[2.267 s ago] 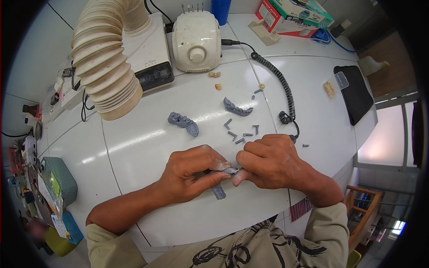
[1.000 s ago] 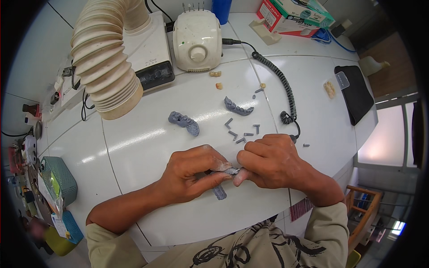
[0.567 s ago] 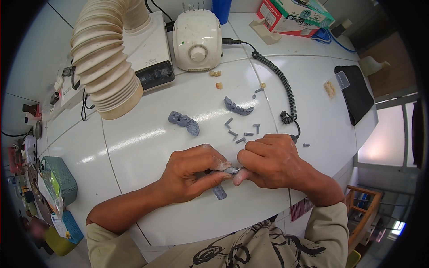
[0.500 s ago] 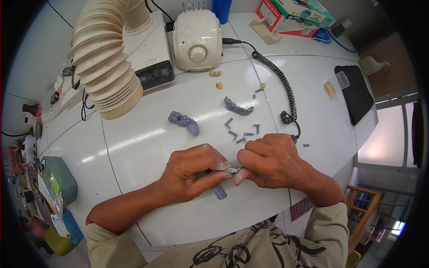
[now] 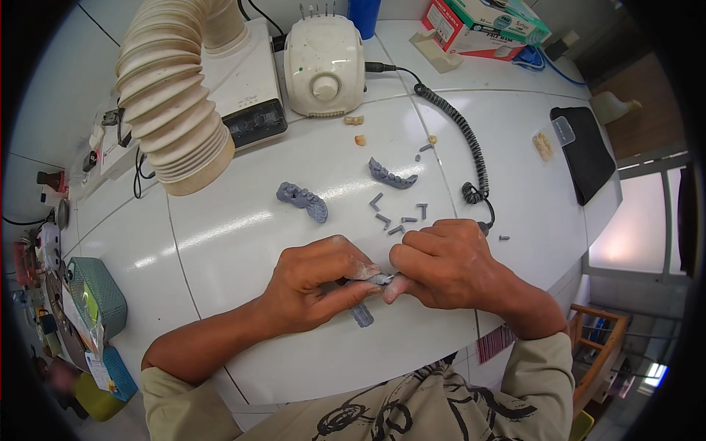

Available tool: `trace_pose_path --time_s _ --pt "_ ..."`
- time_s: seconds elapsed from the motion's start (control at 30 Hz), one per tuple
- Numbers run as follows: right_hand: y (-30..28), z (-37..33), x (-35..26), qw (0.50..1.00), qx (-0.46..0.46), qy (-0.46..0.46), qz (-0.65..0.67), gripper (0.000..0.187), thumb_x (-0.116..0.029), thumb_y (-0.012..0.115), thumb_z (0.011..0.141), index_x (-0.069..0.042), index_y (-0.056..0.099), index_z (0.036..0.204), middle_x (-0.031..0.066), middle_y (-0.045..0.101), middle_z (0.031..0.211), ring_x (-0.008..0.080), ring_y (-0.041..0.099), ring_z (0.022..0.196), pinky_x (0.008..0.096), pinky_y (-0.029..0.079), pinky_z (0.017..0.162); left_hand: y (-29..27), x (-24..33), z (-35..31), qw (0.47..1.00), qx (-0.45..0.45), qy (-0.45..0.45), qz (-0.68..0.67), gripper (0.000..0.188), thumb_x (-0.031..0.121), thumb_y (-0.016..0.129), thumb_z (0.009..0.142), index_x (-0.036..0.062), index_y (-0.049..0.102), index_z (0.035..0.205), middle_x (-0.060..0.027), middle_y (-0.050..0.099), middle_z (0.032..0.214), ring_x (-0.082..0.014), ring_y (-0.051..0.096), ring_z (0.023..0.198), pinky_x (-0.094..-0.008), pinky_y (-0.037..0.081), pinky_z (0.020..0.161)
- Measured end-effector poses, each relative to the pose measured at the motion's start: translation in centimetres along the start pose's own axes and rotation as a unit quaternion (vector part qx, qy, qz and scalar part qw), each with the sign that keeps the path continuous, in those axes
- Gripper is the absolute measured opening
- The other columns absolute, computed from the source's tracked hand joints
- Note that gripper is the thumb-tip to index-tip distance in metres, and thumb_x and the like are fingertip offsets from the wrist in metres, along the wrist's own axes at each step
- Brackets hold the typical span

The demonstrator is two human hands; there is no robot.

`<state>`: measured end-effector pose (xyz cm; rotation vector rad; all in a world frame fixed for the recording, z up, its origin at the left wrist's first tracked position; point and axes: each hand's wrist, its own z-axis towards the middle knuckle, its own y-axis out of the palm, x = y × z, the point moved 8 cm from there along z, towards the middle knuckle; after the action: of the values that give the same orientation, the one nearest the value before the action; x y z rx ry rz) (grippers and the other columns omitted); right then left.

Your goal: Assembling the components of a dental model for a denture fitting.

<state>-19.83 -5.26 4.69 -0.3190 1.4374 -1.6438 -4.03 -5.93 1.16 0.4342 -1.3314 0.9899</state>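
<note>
My left hand (image 5: pixel 316 283) pinches a small grey piece (image 5: pixel 379 279) between dusty thumb and fingertips. Against it, my right hand (image 5: pixel 445 264) is closed round a rotary handpiece (image 5: pixel 483 228); only its cord end shows beyond the knuckles, the rest is hidden by my fingers. Both hands meet just above the table, fingertips nearly touching. A grey dental model part (image 5: pixel 361 314) shows below my left fingers; whether it joins the pinched piece I cannot tell. Beyond my hands lie two grey dental arch models (image 5: pixel 303 202) and several small L-shaped grey pegs (image 5: pixel 383 220).
A coiled black cord (image 5: pixel 471 136) runs from the white motor control box (image 5: pixel 325 70) to the handpiece. At the left hangs a ribbed suction hose (image 5: pixel 173 110). Small tooth-coloured pieces (image 5: pixel 354 120) lie by the box. A black pouch (image 5: pixel 588 154) and a green basket (image 5: pixel 99 298) flank the white table.
</note>
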Motion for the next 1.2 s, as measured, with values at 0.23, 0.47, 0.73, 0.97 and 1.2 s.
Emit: trace_pose_path --time_s 0.23,0.47,0.73,0.97,1.2 --pt "-0.18 0.06 -0.16 1.000 0.004 -0.008 0.001 0.049 -0.053 0.079 0.090 -0.012 0.058 0.076 0.0006 0.047 0.065 0.0194 0.052 0.050 0.0352 0.040 0.050 0.10 -0.12 -0.08 1.000 -0.004 -0.003 -0.014 0.016 0.003 0.087 0.089 0.0003 0.078 0.102 -0.0143 0.077 0.100 -0.0206 0.074 0.083 -0.0310 0.055 0.065" --pt "-0.23 0.12 -0.28 1.000 0.009 -0.013 0.004 0.048 -0.053 0.079 0.090 -0.012 0.059 0.076 0.0005 0.047 0.065 0.0191 0.052 0.050 0.0352 0.041 0.050 0.06 -0.02 -0.09 1.000 -0.007 -0.007 -0.017 0.016 0.002 0.086 0.089 0.0006 0.078 0.103 -0.0138 0.077 0.100 -0.0199 0.074 0.083 -0.0305 0.055 0.065" --pt "-0.25 0.10 -0.27 1.000 0.008 -0.009 0.001 0.047 -0.052 0.079 0.090 -0.011 0.060 0.077 0.0005 0.048 0.065 0.0190 0.052 0.051 0.0347 0.041 0.051 0.08 -0.14 -0.05 1.000 -0.010 -0.006 -0.016 0.016 0.002 0.086 0.090 0.0003 0.078 0.103 -0.0147 0.077 0.100 -0.0204 0.075 0.083 -0.0308 0.056 0.066" --pt "-0.14 0.07 -0.15 1.000 0.009 -0.003 -0.001 0.047 -0.053 0.080 0.089 -0.011 0.060 0.077 0.0006 0.048 0.065 0.0195 0.052 0.051 0.0348 0.042 0.051 0.03 -0.15 -0.10 1.000 -0.008 -0.011 -0.012 0.016 0.002 0.086 0.089 0.0001 0.078 0.102 -0.0148 0.077 0.099 -0.0209 0.075 0.083 -0.0312 0.056 0.065" --pt "-0.12 0.05 -0.17 1.000 0.011 -0.003 0.002 0.047 -0.053 0.080 0.089 -0.011 0.060 0.078 0.0009 0.048 0.065 0.0199 0.053 0.051 0.0350 0.042 0.051 -0.03 -0.05 -0.05 1.000 0.001 -0.003 -0.013 0.016 0.002 0.087 0.089 0.0001 0.078 0.101 -0.0143 0.077 0.099 -0.0214 0.075 0.083 -0.0317 0.056 0.066"
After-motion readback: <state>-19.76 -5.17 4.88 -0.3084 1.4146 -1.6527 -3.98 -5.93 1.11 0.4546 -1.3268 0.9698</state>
